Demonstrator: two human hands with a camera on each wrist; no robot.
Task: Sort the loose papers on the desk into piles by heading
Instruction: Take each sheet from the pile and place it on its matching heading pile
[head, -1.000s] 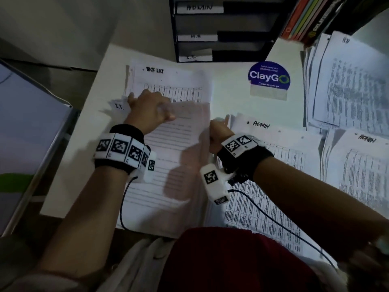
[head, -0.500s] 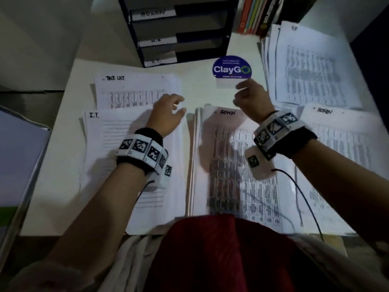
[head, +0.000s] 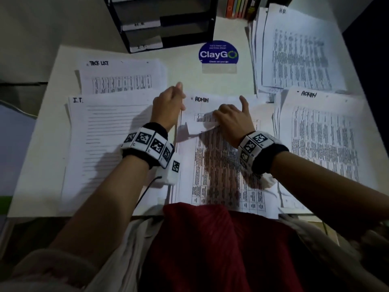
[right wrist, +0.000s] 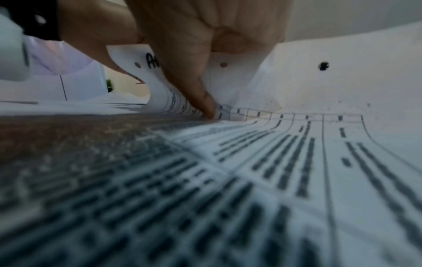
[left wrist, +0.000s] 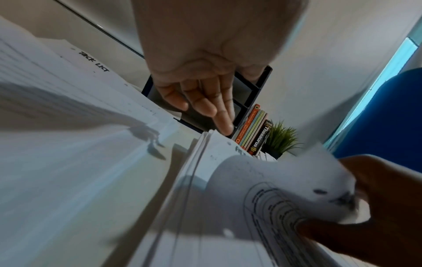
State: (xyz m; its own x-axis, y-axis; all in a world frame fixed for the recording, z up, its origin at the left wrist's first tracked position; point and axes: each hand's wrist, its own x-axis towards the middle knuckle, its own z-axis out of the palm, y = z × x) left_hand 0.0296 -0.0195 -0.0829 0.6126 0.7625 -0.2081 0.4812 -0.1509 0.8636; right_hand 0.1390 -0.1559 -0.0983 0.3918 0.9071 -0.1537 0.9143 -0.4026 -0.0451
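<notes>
Paper piles lie on the white desk (head: 35, 165): TASK LIST (head: 120, 76) at the back left, I.T. (head: 109, 144) at the front left, ADMIN (head: 221, 165) in the middle, a second ADMIN pile (head: 322, 140) on the right, and another stack (head: 294, 49) at the back right. My left hand (head: 174, 98) touches the middle ADMIN pile's top-left corner (left wrist: 212, 137) with straight fingers (left wrist: 223, 117). My right hand (head: 227, 116) pinches that pile's top sheet (right wrist: 297, 81) and curls its upper edge back towards me. The thumb (right wrist: 203, 97) presses into the fold.
A black tray organiser (head: 164, 24) with labelled shelves stands at the back, with upright books (head: 240, 5) and a small green plant (left wrist: 280, 140) to its right. A blue ClayGo sticker (head: 219, 54) is on the desk behind the ADMIN pile.
My left hand has moved right from the I.T. pile to the ADMIN pile's corner. My right hand has come back from near the sticker and taken hold of the top ADMIN sheet.
</notes>
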